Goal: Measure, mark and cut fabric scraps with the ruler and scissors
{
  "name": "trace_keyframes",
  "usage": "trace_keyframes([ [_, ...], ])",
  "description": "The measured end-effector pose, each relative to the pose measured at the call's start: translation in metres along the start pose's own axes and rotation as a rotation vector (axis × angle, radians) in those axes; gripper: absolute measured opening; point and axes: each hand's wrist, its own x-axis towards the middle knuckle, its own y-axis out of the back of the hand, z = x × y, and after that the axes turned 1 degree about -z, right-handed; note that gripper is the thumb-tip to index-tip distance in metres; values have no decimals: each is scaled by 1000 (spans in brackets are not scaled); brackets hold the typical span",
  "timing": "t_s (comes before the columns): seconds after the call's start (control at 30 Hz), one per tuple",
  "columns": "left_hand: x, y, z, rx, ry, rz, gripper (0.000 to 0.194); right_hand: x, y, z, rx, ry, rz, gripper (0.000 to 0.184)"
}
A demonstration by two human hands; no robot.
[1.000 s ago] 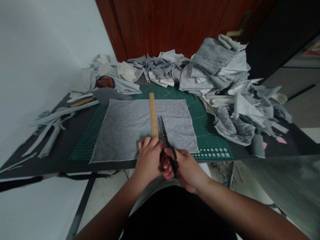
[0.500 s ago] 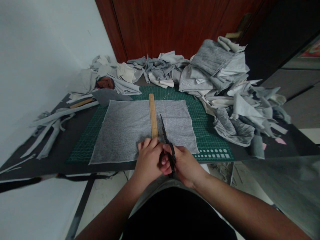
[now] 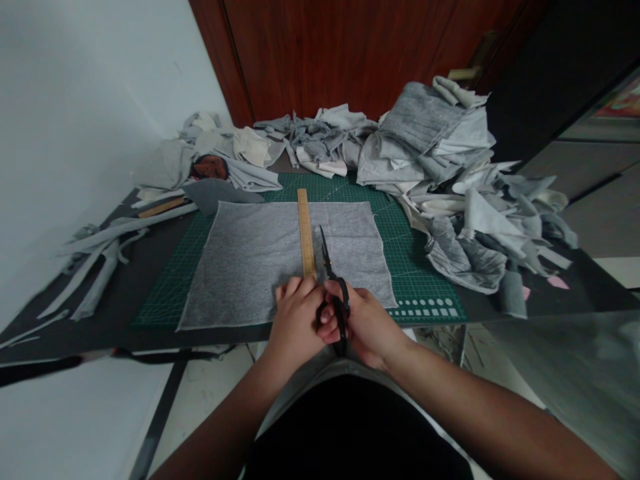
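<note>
A grey fabric rectangle [image 3: 245,267] lies flat on a green cutting mat [image 3: 425,280]. Upright across its middle runs a wooden ruler [image 3: 305,233], whose near end goes under my left hand [image 3: 296,320]. The fingers of that hand are curled over the ruler at the fabric's near edge. Black scissors [image 3: 341,300] are in my right hand [image 3: 373,327], with fingers through the handles. Their blades point away from me, close together, over the fabric just right of the ruler. My two hands meet near the table's front edge.
Grey and white fabric scraps [image 3: 320,137] line the table's back. A taller fabric heap [image 3: 425,127] stands at the right, and fabric strips [image 3: 100,267] lie at the left. Behind are a reddish wooden door [image 3: 350,53] and a white wall [image 3: 100,67].
In my right hand the scissors have turned slightly, and more of the lower handle loop shows. My left hand, the ruler and the fabric have stayed in place.
</note>
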Motion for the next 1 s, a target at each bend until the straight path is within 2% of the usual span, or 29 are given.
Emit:
trace_keyframes([
  [0.33,0,-3,-1,-66,6,51,8,2,-1,-6,12,-10,-3,34],
  [0.47,1,-2,0,-74,19,50,13,7,1,-12,49,-14,-5,32],
  [0.77,-1,-8,-2,-104,16,97,13,9,-10,-15,29,11,21,27],
  [1.0,-4,-6,0,-39,11,90,11,19,-7,-19,42,9,48,28],
])
